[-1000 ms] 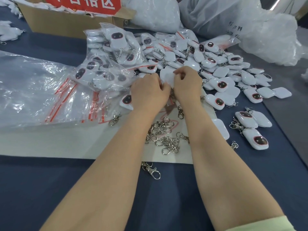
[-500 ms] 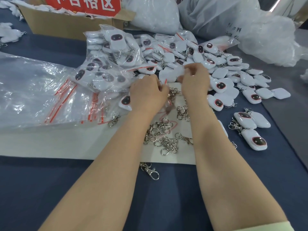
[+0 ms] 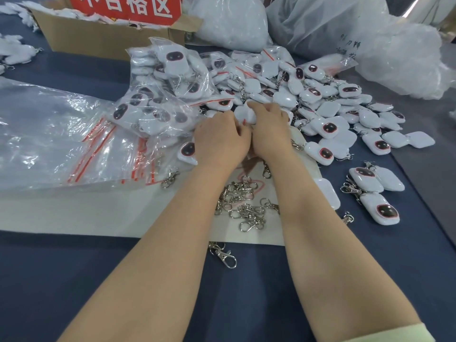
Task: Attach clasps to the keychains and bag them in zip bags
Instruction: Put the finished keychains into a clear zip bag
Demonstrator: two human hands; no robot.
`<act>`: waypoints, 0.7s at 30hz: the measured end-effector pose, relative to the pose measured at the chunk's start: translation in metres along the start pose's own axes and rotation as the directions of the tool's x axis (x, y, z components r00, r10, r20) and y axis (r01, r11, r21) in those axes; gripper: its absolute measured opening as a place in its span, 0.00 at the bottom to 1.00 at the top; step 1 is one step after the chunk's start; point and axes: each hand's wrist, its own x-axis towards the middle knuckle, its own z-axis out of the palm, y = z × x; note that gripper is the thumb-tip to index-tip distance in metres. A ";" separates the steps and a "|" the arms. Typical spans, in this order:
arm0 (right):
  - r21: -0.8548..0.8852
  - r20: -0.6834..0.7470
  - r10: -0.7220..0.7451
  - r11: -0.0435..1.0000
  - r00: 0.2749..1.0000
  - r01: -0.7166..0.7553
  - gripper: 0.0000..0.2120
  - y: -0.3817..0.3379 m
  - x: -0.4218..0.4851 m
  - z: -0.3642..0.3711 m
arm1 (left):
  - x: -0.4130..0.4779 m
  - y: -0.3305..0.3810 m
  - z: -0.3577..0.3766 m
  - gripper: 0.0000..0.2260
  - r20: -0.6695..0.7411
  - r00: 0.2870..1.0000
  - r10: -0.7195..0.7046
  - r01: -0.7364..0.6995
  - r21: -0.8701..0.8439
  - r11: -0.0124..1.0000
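Note:
My left hand [image 3: 220,139] and my right hand [image 3: 269,127] are pressed side by side at the near edge of a big heap of white keychains [image 3: 328,107] with dark oval faces. Together they hold one white keychain [image 3: 243,113], fingers curled round it; a thin red strip shows between the fingertips, so it may be in a zip bag. Loose metal clasps [image 3: 243,201] lie on a white sheet [image 3: 74,211] just under my forearms. One more clasp [image 3: 223,255] lies on the blue cloth. Bagged keychains [image 3: 162,99] pile up left of my hands.
Empty zip bags with red strips [image 3: 49,134] spread over the left side. A cardboard box with a red sign [image 3: 106,38] stands at the back left, large white plastic sacks [image 3: 345,28] at the back right. Three keychains with clasps [image 3: 372,191] lie apart on the right.
My right hand has come back from the heap with a white keychain and closed against my left hand. Both hands now work on the same piece.

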 end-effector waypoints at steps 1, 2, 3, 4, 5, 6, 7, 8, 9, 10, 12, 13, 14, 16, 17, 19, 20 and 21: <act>-0.032 0.009 0.018 0.999 1.000 -0.018 0.21 0.000 0.001 0.001 | 0.000 0.000 0.000 0.12 -0.005 1.000 -0.003 0.003 0.001 1.000; -0.067 0.019 0.020 0.998 1.000 -0.018 0.21 0.000 0.001 0.001 | 0.000 0.000 0.000 0.12 -0.008 1.000 -0.006 0.006 0.000 1.000; -0.089 0.027 0.012 0.996 1.000 -0.009 0.20 -0.001 0.001 0.002 | 0.000 0.000 0.000 0.12 -0.010 1.000 -0.010 0.010 -0.001 1.000; -0.090 0.031 0.001 0.996 1.000 0.001 0.20 -0.002 0.001 0.001 | 0.000 0.000 0.000 0.12 -0.012 1.000 -0.012 0.012 -0.001 1.000; -0.074 0.032 -0.005 0.997 0.999 0.007 0.20 -0.003 0.002 0.001 | 0.000 0.000 0.000 0.12 -0.016 1.000 -0.012 0.012 -0.002 1.000; -0.048 0.025 -0.001 0.999 1.000 0.003 0.19 -0.004 0.002 0.001 | 0.000 0.000 0.000 0.12 -0.019 1.000 -0.011 0.011 -0.002 1.000; -0.019 0.012 0.008 1.000 1.000 -0.008 0.18 -0.004 0.002 0.001 | 0.000 0.000 0.000 0.12 -0.021 1.000 -0.009 0.009 -0.001 1.000; 0.013 -0.008 0.021 1.000 1.000 -0.021 0.17 -0.005 0.002 0.001 | 0.000 0.000 0.000 0.12 -0.024 1.000 -0.006 0.006 -0.002 1.000; 0.045 -0.031 0.036 0.998 0.999 -0.035 0.16 -0.006 0.002 0.001 | 0.000 0.001 0.000 0.13 -0.025 1.000 -0.004 0.004 -0.003 1.000; 0.078 -0.060 0.056 0.996 0.997 -0.051 0.14 -0.007 0.002 0.001 | 0.000 0.001 0.000 0.13 -0.024 1.000 -0.003 0.003 -0.005 1.000; 0.155 -0.124 0.117 0.983 0.985 -0.097 0.13 -0.008 0.002 0.000 | 0.001 0.001 0.000 0.13 -0.013 1.000 -0.003 0.003 -0.003 1.000; 0.196 -0.138 0.151 0.973 0.979 -0.122 0.13 -0.008 0.003 0.000 | 0.001 0.001 0.000 0.13 -0.006 1.000 -0.004 0.004 -0.002 1.000; 0.231 -0.138 0.176 0.963 0.975 -0.141 0.13 -0.007 0.003 0.001 | 0.001 0.001 0.001 0.13 0.000 1.000 -0.003 0.003 -0.003 1.000; 0.290 -0.111 0.197 0.944 0.974 -0.158 0.14 -0.006 0.003 0.001 | 0.000 0.001 0.000 0.13 0.001 1.000 -0.002 0.002 -0.008 1.000; 0.312 -0.093 0.196 0.937 0.976 -0.158 0.14 -0.005 0.003 0.001 | 0.000 0.001 0.000 0.13 -0.002 1.000 -0.001 0.001 -0.007 1.000; 0.300 -0.065 0.162 0.944 0.985 -0.135 0.15 -0.004 0.004 0.002 | 0.000 0.001 0.000 0.13 -0.006 1.000 0.003 -0.003 0.001 1.000; 0.271 -0.060 0.137 0.956 0.989 -0.116 0.14 -0.003 0.005 0.002 | 0.000 0.001 0.000 0.12 -0.007 1.000 0.006 -0.006 0.004 1.000; 0.252 -0.071 0.121 0.963 0.990 -0.100 0.14 -0.002 0.005 0.003 | 0.000 0.001 0.000 0.12 -0.008 1.000 0.008 -0.008 0.003 1.000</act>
